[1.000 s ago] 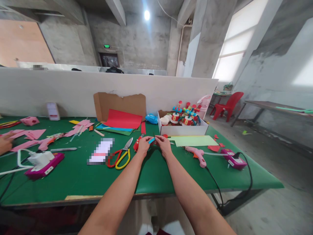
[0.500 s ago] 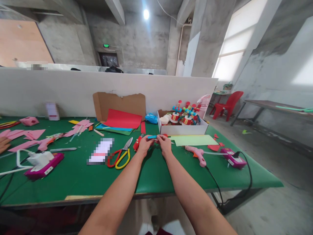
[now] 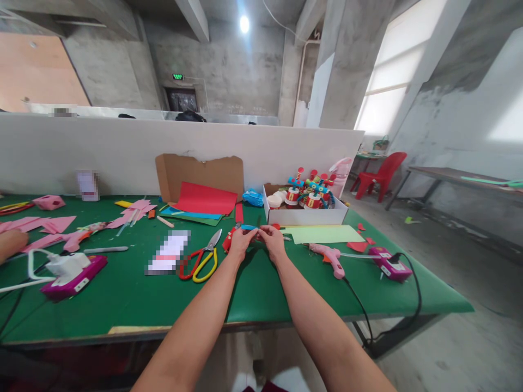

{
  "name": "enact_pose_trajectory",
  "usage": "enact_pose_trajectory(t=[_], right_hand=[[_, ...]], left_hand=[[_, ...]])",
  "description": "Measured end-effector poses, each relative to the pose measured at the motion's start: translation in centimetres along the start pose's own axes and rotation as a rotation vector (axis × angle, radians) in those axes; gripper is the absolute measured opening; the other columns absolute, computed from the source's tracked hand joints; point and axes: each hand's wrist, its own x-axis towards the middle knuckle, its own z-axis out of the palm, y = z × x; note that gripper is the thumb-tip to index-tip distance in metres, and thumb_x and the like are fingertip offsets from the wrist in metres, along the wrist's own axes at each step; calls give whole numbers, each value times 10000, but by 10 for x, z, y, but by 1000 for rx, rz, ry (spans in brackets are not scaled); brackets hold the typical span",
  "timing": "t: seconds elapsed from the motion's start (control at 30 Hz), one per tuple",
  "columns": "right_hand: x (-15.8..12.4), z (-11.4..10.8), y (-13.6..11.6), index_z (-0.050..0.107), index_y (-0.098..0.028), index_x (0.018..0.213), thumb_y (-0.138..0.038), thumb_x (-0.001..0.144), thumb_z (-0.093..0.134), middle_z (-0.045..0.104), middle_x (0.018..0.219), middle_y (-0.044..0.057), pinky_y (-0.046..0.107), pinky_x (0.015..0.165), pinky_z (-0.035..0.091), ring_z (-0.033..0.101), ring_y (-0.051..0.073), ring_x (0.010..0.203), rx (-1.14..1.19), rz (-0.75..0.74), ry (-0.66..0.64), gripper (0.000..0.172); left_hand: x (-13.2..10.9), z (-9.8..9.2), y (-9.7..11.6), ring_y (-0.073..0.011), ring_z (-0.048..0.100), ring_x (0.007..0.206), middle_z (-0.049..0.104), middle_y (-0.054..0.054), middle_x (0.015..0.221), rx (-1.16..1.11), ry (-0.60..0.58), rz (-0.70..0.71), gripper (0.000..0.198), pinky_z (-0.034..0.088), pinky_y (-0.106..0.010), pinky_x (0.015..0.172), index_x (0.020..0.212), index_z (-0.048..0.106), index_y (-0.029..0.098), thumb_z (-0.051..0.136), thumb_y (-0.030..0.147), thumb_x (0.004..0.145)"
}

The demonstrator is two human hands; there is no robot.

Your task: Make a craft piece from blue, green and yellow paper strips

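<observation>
My left hand (image 3: 241,241) and my right hand (image 3: 273,241) meet above the green table (image 3: 261,288), fingers pinched together. Between them they hold a small blue paper strip (image 3: 248,227), with a bit of red paper showing beside it. The strip lies nearly level, just in front of the white box (image 3: 304,216). Red-and-yellow scissors (image 3: 203,258) lie left of my left hand. A pink glue gun (image 3: 330,258) lies right of my right hand.
The white box holds several paper-cup figures (image 3: 309,194). Coloured paper sheets (image 3: 203,204) lean on cardboard behind. A pale green sheet (image 3: 322,234) lies by the box. Pink power strips (image 3: 391,264) (image 3: 70,275) and cables sit at both sides. Another person's hand (image 3: 10,242) rests far left.
The blue strip has shifted from tilted to nearly level and slightly left between my fingers. The other person's hand at far left has moved a little.
</observation>
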Motion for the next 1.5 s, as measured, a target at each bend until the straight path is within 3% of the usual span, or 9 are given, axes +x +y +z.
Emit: enact_pose_trajectory(t=[0.43, 0.67, 1.03, 1.23, 1.5], right_hand=[[0, -1, -1, 627, -190, 646, -418, 494, 777, 583, 491, -50, 272, 566, 507, 560, 118, 498, -3, 31, 39, 312], [0, -1, 1, 619, -190, 645, -397, 495, 785, 574, 492, -52, 273, 567, 505, 559, 118, 500, 41, 61, 44, 304], [-1, 0, -1, 620, -189, 627, -410, 499, 775, 555, 480, -60, 260, 534, 486, 518, 107, 487, -15, 28, 49, 298], [0, -1, -1, 618, -187, 635, -423, 501, 778, 555, 476, -63, 249, 531, 483, 515, 100, 481, -21, 15, 56, 315], [2, -3, 4, 631, -178, 667, -421, 512, 782, 582, 512, -55, 259, 573, 495, 553, 108, 509, -15, 31, -5, 324]], left_hand=[[-1, 1, 0, -101, 537, 515, 610, 5, 582, 42, 16, 11, 361, 426, -224, 515, 663, 609, 147, 785, 414, 497], [-4, 3, 3, -75, 479, 469, 526, 61, 513, 21, 25, 47, 399, 396, -204, 483, 616, 521, 172, 784, 442, 483], [-5, 2, 6, -93, 502, 487, 557, 37, 526, 58, 54, 7, 332, 408, -223, 496, 613, 563, 170, 772, 408, 512], [-5, 3, 6, -89, 495, 486, 583, 18, 551, 58, 14, 0, 367, 396, -218, 482, 634, 599, 154, 787, 435, 491], [-3, 1, 4, -96, 507, 495, 600, 1, 545, 129, 19, 10, 344, 398, -224, 499, 603, 623, 143, 771, 437, 505]])
